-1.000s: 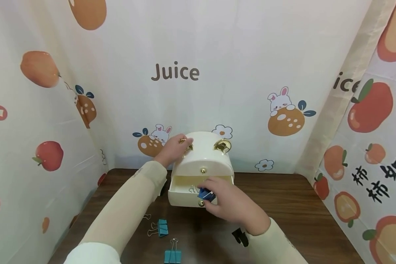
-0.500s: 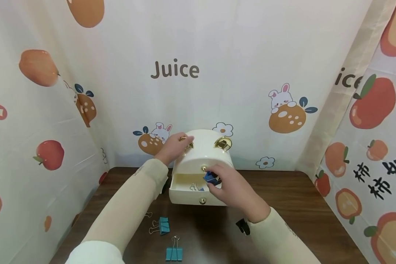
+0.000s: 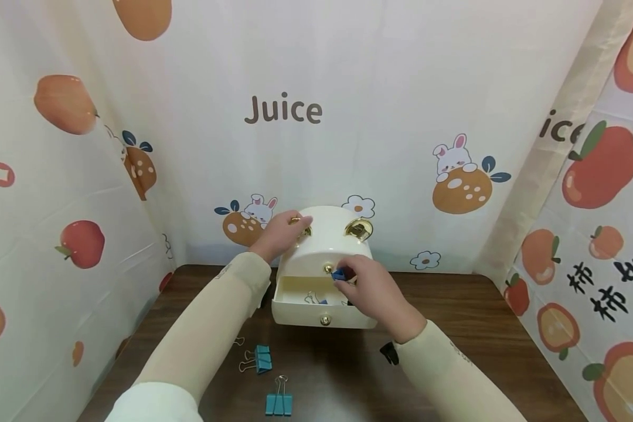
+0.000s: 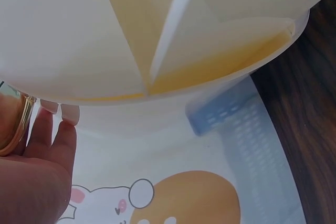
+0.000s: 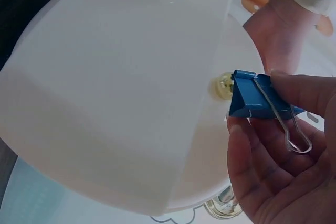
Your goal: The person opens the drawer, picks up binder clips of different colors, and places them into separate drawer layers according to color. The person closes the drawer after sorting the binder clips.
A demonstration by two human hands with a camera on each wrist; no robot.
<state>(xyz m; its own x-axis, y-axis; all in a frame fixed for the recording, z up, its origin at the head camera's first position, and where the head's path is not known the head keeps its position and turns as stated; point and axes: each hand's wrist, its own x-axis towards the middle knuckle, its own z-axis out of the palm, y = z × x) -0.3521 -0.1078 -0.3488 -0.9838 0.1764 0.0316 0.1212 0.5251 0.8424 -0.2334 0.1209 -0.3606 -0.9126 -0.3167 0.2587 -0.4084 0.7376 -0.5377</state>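
Note:
A white drawer box (image 3: 329, 240) with gold ears stands at the back of the table, its lower drawer (image 3: 295, 315) pulled out. My left hand (image 3: 281, 234) grips the box at its left gold ear; in the left wrist view, fingertips (image 4: 68, 114) press against the box's back edge. Between thumb and fingers my right hand (image 3: 377, 293) pinches a blue binder clip (image 5: 257, 95), held above the drawer beside the upper gold knob (image 3: 328, 269). Inside the drawer lie binder clips (image 3: 316, 299), partly hidden by the drawer front.
Two teal binder clips lie on the dark wooden table, one (image 3: 263, 358) left of centre and another (image 3: 278, 404) nearer the front. A wire handle (image 3: 239, 340) shows beside the left sleeve. A printed curtain (image 3: 285, 158) closes off the back and sides.
My right hand has risen from the drawer front and moved slightly right, carrying the blue binder clip up to the upper knob. The left hand keeps its grip on the box.

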